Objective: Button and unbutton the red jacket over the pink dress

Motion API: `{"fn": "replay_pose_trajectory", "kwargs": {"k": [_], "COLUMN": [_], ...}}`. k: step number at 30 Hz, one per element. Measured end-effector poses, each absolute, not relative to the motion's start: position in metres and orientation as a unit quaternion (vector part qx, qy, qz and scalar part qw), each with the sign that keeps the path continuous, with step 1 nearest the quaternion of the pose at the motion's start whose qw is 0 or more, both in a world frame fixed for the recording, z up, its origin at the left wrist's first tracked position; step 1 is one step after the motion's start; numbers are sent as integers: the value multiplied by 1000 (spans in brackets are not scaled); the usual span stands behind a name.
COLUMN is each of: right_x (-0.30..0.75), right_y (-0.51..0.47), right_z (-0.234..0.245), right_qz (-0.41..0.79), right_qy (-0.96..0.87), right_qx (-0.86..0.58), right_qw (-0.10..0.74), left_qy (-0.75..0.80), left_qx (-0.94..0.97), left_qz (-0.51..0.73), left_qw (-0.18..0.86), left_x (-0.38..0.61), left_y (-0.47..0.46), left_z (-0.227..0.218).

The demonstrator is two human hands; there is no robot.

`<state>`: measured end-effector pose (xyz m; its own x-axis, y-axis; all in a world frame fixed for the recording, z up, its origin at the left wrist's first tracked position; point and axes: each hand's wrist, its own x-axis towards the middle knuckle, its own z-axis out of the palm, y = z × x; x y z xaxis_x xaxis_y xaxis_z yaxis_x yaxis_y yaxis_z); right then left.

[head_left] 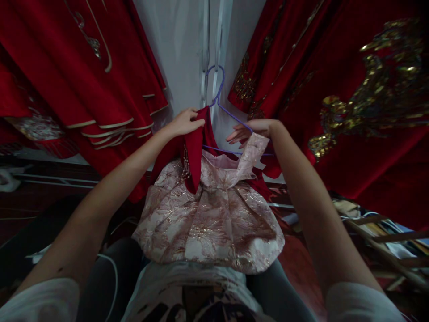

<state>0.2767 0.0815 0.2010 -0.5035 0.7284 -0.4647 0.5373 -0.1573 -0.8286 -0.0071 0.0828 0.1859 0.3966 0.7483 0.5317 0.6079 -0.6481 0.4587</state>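
Note:
A pink brocade child's dress [214, 214] with metallic leaf patterns hangs in front of me from a purple wire hanger [231, 114]. One of its shoulder straps lies over the hanger's right arm. At the hanger's left arm, my left hand [187, 123] is closed on a red cloth piece [194, 156], which drapes down over the dress front and carries beaded trim. My right hand [253, 129] is beside the hanger's right arm near the strap, its fingers stretched out and apart, partly behind the wire. Whether its palm bears on the hanger I cannot tell.
Red garments with cream edging [110, 89] hang at the left. More red garments with gold sequin work [348, 103] hang at the right. The hanger's hook goes onto a metal upright [211, 40] at the pale wall. A wooden rack [385, 237] stands low at the right.

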Motion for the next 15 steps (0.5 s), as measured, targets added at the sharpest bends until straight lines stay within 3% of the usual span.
{"fn": "replay_pose_trajectory", "kwargs": {"k": [3, 7, 12, 15], "right_x": [254, 235, 235, 235], "right_y": [102, 119, 122, 125], "right_z": [198, 178, 169, 173], "right_qz": [575, 549, 505, 404], "right_qy": [-658, -711, -749, -763], "right_qx": [-485, -438, -414, -463], "right_qw": [30, 32, 110, 199], "left_qy": [413, 412, 406, 405], "left_qx": [837, 832, 829, 835], "left_qz": [342, 351, 361, 356], "left_qw": [111, 125, 129, 111], "left_x": [-9, -11, -15, -15], "left_y": [86, 86, 85, 85], "left_z": [183, 180, 177, 176]}}
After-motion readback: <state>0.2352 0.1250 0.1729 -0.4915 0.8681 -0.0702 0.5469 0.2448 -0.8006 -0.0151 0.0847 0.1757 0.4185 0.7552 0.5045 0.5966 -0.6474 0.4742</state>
